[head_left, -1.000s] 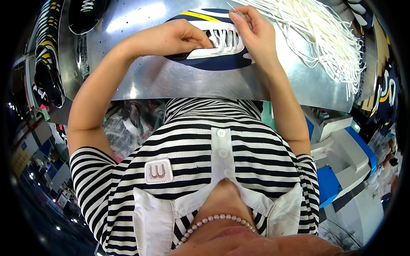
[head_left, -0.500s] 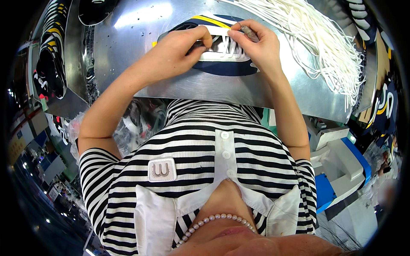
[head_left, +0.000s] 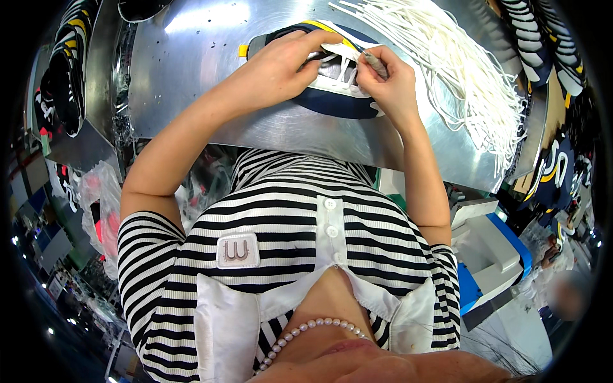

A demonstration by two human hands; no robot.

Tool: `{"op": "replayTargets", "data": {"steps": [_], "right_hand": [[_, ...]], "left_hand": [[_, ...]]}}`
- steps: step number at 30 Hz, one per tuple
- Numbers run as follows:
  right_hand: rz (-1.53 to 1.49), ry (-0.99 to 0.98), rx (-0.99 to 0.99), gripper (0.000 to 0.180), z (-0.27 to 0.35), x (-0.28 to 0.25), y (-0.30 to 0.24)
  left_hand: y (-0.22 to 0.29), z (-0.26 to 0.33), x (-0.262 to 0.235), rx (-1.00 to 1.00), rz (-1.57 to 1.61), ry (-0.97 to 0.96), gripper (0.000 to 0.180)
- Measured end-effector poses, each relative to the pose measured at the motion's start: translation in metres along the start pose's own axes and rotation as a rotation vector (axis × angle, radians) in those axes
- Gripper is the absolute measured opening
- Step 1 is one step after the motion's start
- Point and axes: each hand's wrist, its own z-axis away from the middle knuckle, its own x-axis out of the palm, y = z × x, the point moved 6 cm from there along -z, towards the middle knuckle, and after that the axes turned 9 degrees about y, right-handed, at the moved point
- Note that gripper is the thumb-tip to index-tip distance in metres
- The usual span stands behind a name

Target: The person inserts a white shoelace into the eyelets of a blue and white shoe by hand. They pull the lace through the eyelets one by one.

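Note:
A navy shoe upper (head_left: 335, 106) with white and yellow trim lies on its side on the metal table, white lace (head_left: 345, 67) crossing its eyelet rows. My left hand (head_left: 278, 69) grips the upper near its opening, the index finger along the far eyelet strip and the thumb by the near one. Some of its fingers are hidden under the palm. My right hand (head_left: 393, 83) is closed around a thin pointed tool with a wrapped grey handle (head_left: 375, 65). The tool's tip points to the far eyelet strip, close to my left index finger.
A large heap of loose white laces (head_left: 456, 83) spreads over the right of the metal table (head_left: 255, 131). Stacked shoe uppers stand at the left (head_left: 67, 70) and far right (head_left: 527, 41). A grey and blue box-like thing (head_left: 488, 255) sits below the table's right side.
My left hand has opened from a pinch over the laces and moved to the far eyelet strip. The right hand's tool has turned its tip toward that strip. The view has shifted slightly.

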Motion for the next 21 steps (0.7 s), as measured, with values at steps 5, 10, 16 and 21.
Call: {"op": "replayTargets", "data": {"steps": [5, 10, 16, 21], "right_hand": [[-0.068, -0.069, -0.12, 0.018, 0.007, -0.001, -0.012], [0.119, -0.227, -0.534, 0.016, 0.015, 0.006, -0.039], [0.151, -0.298, -0.477, 0.014, 0.013, 0.006, -0.038], [-0.024, -0.316, -0.264, 0.013, 0.01, 0.003, -0.016]], "left_hand": [[-0.005, -0.003, 0.0, 0.017, 0.002, 0.0, 0.045], [-0.007, -0.007, 0.0, 0.036, 0.011, -0.004, 0.045], [-0.005, -0.005, 0.001, 0.029, -0.006, -0.026, 0.044], [0.005, -0.008, -0.002, 0.234, -0.115, 0.065, 0.037]]}}
